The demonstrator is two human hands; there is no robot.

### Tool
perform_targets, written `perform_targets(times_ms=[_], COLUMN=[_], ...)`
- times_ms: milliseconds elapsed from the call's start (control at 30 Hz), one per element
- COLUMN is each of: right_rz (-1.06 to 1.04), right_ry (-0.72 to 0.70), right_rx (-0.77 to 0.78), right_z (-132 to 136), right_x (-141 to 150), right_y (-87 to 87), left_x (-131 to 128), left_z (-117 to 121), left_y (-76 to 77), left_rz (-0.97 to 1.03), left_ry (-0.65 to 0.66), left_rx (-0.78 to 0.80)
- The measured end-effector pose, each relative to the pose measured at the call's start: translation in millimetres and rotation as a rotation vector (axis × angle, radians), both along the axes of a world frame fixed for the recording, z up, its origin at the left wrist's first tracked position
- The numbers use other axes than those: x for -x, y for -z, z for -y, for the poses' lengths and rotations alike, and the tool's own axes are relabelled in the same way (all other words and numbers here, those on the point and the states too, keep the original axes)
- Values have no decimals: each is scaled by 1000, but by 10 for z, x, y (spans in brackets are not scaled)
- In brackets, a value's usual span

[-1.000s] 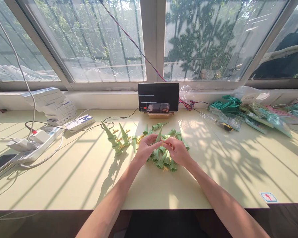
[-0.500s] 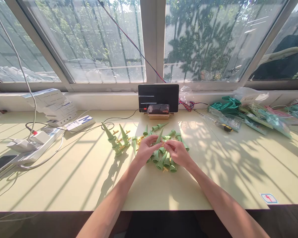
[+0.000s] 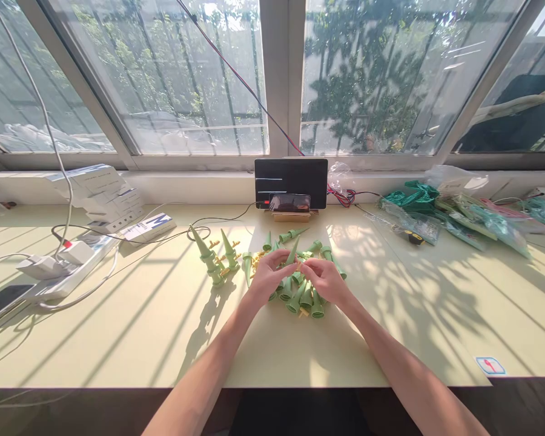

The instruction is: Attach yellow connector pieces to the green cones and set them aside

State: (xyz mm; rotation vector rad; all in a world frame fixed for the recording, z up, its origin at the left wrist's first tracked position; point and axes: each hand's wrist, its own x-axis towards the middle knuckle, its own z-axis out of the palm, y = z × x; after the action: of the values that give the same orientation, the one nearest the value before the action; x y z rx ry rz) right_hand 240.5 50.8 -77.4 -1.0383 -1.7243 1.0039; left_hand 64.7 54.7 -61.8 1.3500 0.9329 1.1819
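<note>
My left hand (image 3: 271, 274) is closed around a green plastic plant watering spike (image 3: 293, 250), its pointed end tilted up. Fingertips of my right hand (image 3: 323, 277) are pinched together at the spike's side, where a bit of yellow shows; the small part there is mostly hidden by the fingers. Beneath and around both hands lies a pile of loose green spikes (image 3: 306, 297), with yellow valves (image 3: 304, 312) among them. To the left, several spikes fitted with yellow valves (image 3: 231, 257) stand upright, some stacked one on another (image 3: 208, 257).
A tablet (image 3: 291, 181) and a phone (image 3: 289, 203) stand at the back by the window. White boxes (image 3: 148, 227), a power strip (image 3: 79, 266) and cables are on the left. Plastic bags (image 3: 463, 218) and a black-and-yellow item (image 3: 413, 237) lie at the back right.
The whole view has shifted slightly downward in the frame. Both hands keep almost the same hold at the spike, with only tiny finger movement.
</note>
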Motion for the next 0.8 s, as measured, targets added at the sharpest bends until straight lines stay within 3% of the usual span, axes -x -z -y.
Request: perform_targets(times_ms=[133, 367, 533, 800], right_rz=[-19, -102, -156, -215], right_ry=[32, 210, 157, 91], right_rx=[-27, -91, -63, -59], right_z=[-10, -112, -145, -147], right_x=[4, -49, -30, 27], right_y=[34, 61, 35, 44], left_x=[6, -4, -4, -23], left_z=[6, -7, -16, 14], left_y=[-10, 24, 66, 70], left_rz=[3, -18, -68, -225], left_ry=[-22, -27, -13, 27], left_rx=[1, 14, 54, -67])
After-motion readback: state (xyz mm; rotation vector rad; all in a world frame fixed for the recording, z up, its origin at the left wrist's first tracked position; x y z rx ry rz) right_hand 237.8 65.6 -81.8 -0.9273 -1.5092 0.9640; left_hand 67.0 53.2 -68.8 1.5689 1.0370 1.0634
